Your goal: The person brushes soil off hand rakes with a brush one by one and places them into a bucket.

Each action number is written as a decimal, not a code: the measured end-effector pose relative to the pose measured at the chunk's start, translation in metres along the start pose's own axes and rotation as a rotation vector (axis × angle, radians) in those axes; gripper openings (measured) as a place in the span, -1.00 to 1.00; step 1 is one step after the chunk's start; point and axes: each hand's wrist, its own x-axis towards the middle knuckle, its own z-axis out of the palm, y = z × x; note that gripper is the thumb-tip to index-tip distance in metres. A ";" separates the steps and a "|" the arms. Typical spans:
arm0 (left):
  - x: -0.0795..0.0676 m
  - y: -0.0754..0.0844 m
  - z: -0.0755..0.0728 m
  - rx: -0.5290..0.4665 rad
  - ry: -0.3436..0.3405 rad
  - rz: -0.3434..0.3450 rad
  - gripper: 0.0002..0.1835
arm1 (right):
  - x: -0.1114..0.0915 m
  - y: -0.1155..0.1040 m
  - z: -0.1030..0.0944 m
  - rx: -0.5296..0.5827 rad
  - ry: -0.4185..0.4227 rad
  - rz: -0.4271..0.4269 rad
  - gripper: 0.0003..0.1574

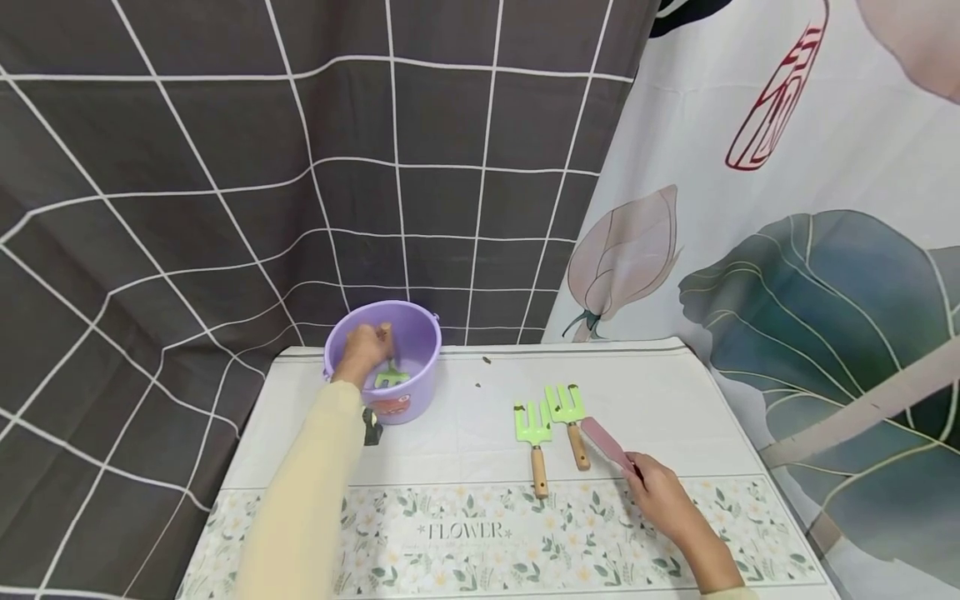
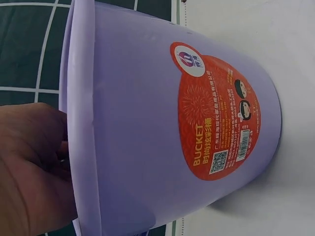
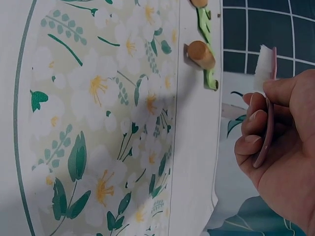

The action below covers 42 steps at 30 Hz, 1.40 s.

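At the back left of the table stands a purple bucket (image 1: 422,393) with a red sticker on its side. My left hand (image 1: 363,348) reaches inside and grips the wooden handle of a small green hand fork (image 1: 392,377), tines pointing down near the bucket's floor. In the left wrist view the bucket wall (image 2: 133,123) hides the fork and most of the fingers. My right hand (image 1: 663,497) holds a pink brush (image 1: 606,442) by its handle; white bristles (image 3: 265,66) show in the right wrist view. Two more green forks (image 1: 533,429) (image 1: 567,407) lie side by side left of the brush.
Brown specks cling to the tines of the lying forks, and small brown bits (image 1: 486,360) are scattered near the table's back edge. A floral-print cloth (image 1: 465,554) covers the table. Dark checked fabric (image 1: 442,200) hangs behind, and a white printed curtain (image 1: 697,133) hangs at right.
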 end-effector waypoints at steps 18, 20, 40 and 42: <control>-0.007 0.012 -0.012 0.017 -0.075 0.154 -0.63 | 0.003 0.008 -0.004 -0.013 0.006 -0.030 -0.55; -0.014 0.017 -0.012 0.002 -0.058 0.197 -0.69 | 0.004 0.008 -0.005 -0.015 -0.003 -0.024 -0.54; -0.084 0.050 0.034 -0.136 0.137 0.569 -0.62 | 0.007 0.007 -0.006 -0.010 0.029 -0.037 -0.59; -0.087 0.051 0.041 -0.153 0.125 0.573 -0.61 | 0.007 0.007 -0.006 -0.010 0.030 -0.036 -0.59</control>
